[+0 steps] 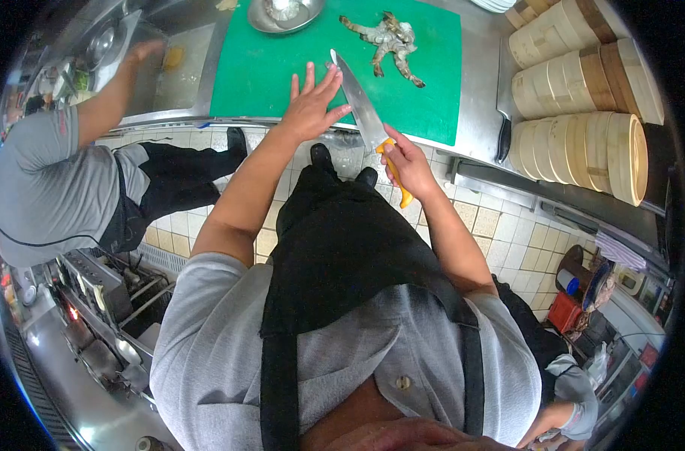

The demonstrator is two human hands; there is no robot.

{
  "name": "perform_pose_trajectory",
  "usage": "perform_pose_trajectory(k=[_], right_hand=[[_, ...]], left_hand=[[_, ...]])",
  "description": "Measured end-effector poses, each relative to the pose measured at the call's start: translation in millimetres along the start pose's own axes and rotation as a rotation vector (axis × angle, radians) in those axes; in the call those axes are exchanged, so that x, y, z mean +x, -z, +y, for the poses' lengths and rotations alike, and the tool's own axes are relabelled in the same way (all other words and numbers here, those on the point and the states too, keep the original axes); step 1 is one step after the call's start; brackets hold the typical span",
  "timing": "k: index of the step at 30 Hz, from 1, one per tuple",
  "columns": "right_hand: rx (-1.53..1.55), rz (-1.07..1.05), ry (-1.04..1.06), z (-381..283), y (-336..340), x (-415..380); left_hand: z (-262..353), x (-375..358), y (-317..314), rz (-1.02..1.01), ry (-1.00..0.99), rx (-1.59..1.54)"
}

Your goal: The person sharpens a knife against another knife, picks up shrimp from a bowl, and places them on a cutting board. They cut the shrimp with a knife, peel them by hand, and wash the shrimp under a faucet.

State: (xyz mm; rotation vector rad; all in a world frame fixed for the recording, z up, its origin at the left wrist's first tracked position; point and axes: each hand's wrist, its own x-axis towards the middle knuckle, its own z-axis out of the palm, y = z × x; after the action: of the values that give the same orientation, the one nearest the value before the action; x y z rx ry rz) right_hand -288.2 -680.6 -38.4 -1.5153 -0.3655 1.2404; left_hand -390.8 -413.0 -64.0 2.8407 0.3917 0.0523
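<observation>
My right hand (406, 159) grips the yellow handle of a large knife (361, 109); its steel blade points away from me over the green cutting board (267, 68). My left hand (312, 105) lies flat and spread on the board's near edge, just left of the blade and touching it with the fingertips. A raw prawn (390, 41) lies farther back on the board, apart from both hands. A steel bowl (286, 13) sits at the board's far edge.
Stacked bamboo steamer baskets (575, 113) lie on the steel counter to the right. A co-worker in a grey shirt (49, 188) stands at the left, one hand reaching into a sink (173, 64). Tiled floor below.
</observation>
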Motion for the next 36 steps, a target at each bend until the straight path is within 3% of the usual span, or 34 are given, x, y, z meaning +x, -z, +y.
perform_pose_trajectory(k=[16,25,36], right_hand=[[-0.001,-0.058,0.022,5,-6,2],[-0.351,-0.097,-0.023,8,25,-48],[-0.44,0.099,0.037,-7,46,-93]], left_hand=[[9,-2,0,-0.005,0.088,0.057],[3,5,4,0.031,0.206,-0.033],[-23,13,10,0.404,0.271,0.03]])
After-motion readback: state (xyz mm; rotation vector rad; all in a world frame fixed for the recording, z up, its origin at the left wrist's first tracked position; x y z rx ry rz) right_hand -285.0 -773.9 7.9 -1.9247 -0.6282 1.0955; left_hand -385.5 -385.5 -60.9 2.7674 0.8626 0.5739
